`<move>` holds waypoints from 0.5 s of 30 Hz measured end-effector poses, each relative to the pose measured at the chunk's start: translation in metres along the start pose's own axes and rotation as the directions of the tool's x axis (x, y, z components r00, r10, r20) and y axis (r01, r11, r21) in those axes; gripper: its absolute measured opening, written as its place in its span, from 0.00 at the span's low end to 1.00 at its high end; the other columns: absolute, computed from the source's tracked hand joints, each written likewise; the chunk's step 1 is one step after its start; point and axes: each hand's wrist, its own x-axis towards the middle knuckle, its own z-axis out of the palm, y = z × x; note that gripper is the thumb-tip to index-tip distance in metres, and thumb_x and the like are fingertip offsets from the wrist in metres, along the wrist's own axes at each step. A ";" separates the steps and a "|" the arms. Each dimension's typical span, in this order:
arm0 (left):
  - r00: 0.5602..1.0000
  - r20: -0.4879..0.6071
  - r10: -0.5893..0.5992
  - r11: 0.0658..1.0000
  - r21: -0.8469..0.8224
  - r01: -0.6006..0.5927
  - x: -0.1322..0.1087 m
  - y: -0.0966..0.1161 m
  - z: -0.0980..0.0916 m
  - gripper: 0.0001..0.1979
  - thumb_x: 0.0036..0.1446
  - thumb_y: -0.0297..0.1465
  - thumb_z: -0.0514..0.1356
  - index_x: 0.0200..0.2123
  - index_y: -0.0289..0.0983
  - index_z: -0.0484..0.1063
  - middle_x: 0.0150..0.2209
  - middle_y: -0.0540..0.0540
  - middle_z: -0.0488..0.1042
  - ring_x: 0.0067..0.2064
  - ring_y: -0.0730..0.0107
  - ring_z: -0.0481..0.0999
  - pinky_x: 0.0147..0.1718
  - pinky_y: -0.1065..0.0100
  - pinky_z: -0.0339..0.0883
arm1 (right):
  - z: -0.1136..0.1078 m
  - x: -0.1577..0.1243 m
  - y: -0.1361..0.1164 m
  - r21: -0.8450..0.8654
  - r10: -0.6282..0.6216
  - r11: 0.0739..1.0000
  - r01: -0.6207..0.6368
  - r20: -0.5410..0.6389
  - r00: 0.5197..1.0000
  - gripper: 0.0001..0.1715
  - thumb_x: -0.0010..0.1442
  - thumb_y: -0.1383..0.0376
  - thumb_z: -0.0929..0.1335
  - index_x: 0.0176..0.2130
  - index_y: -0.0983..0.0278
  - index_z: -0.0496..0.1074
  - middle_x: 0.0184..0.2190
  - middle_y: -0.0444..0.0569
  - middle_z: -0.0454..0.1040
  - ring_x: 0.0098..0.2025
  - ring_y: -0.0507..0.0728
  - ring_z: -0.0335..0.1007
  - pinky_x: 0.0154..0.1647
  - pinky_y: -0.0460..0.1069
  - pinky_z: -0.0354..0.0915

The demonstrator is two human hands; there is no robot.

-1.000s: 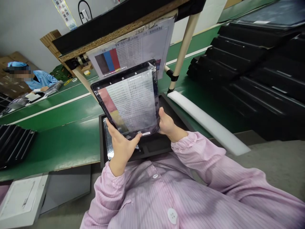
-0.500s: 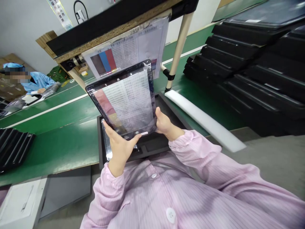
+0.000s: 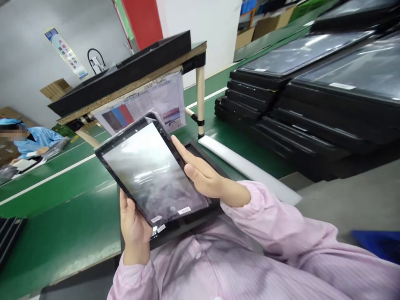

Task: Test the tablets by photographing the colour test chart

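Observation:
A black-framed tablet [image 3: 146, 166] is held up tilted between my two hands, its screen facing me with a pale, blurry camera-like picture. Small white labels sit along its lower edge. My left hand [image 3: 133, 221] grips the lower left edge, thumb at the front and the other fingers partly hidden behind. Along the right edge lies my right hand [image 3: 203, 173], its fingers closed against the side of the tablet. Below the tablet, a black tray [image 3: 193, 223] rests on the green bench, mostly covered by the tablet and my hands.
Stacked black trays [image 3: 300, 112] with glossy tops fill the right side. A white foam strip [image 3: 246, 166] lies beside the tray. Ahead stands a pipe-framed shelf [image 3: 200, 91] with a printed colour sheet [image 3: 140, 102] hanging from it. At far left sits a co-worker in blue [image 3: 37, 139].
The tablet has tipped back and turned; its screen went from showing the printed sheet to a pale blur. My right hand moved up its edge, and my left hand shifted to its left side.

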 end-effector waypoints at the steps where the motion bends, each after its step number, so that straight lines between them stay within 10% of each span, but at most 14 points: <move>1: 1.000 0.009 -0.025 0.999 -0.019 0.026 -0.002 -0.001 0.003 0.21 0.58 0.42 0.65 0.55 0.59 0.73 0.60 0.55 0.75 0.59 0.67 0.74 0.55 0.63 0.71 | -0.007 0.004 -0.006 -0.064 -0.065 0.996 0.066 0.027 0.998 0.46 0.68 0.40 0.56 0.74 0.61 0.44 0.74 0.42 0.43 0.75 0.57 0.41 0.76 0.52 0.40; 9: 0.984 -0.015 -0.178 0.982 -0.062 0.177 -0.017 -0.017 0.030 0.23 0.56 0.39 0.68 0.55 0.51 0.75 0.57 0.49 0.77 0.56 0.65 0.77 0.55 0.63 0.71 | -0.040 0.008 0.004 -0.244 -0.092 0.965 0.097 0.034 0.995 0.41 0.71 0.48 0.58 0.74 0.58 0.42 0.73 0.41 0.46 0.74 0.60 0.43 0.75 0.57 0.43; 15: 0.930 -0.063 -0.362 0.932 -0.017 0.361 -0.030 -0.040 0.052 0.21 0.65 0.34 0.59 0.61 0.43 0.70 0.63 0.44 0.71 0.63 0.64 0.71 0.65 0.58 0.61 | -0.045 0.000 0.059 0.305 0.307 0.919 -0.250 -0.153 0.939 0.47 0.66 0.37 0.52 0.73 0.58 0.47 0.72 0.43 0.52 0.72 0.61 0.50 0.73 0.60 0.51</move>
